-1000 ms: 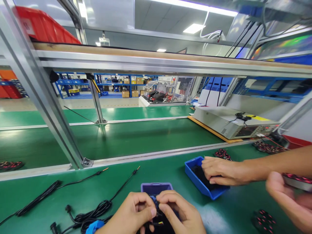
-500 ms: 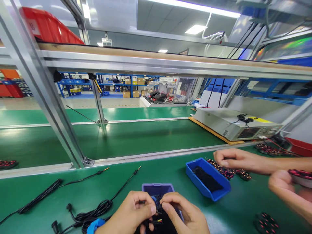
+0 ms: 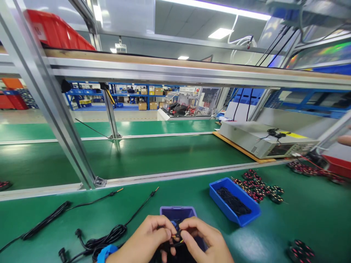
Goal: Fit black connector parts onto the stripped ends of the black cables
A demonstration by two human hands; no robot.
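My left hand (image 3: 153, 235), with a blue band at the wrist, pinches a black cable (image 3: 178, 244) whose thin coloured wire ends show between the fingers. My right hand (image 3: 204, 237) closes its thumb and finger on a small black part at the same wires, almost touching the left fingertips. Both hands are over a purple bin (image 3: 178, 209) holding small dark and blue parts, mostly hidden by the hands. Coiled black cable (image 3: 109, 236) with connectors lies left of my left hand.
A blue bin (image 3: 234, 202) of black pieces stands at right beside a pile of round red-and-black parts (image 3: 260, 188). Another such part (image 3: 301, 251) lies nearer. A second black cable (image 3: 46, 221) is at far left. A metal frame post (image 3: 57, 106) and a grey instrument (image 3: 263, 138) stand beyond.
The other person's hands have withdrawn to the right, uncovering the round parts. My fingers have shifted slightly, and the coloured wires now sit higher, between my fingertips.
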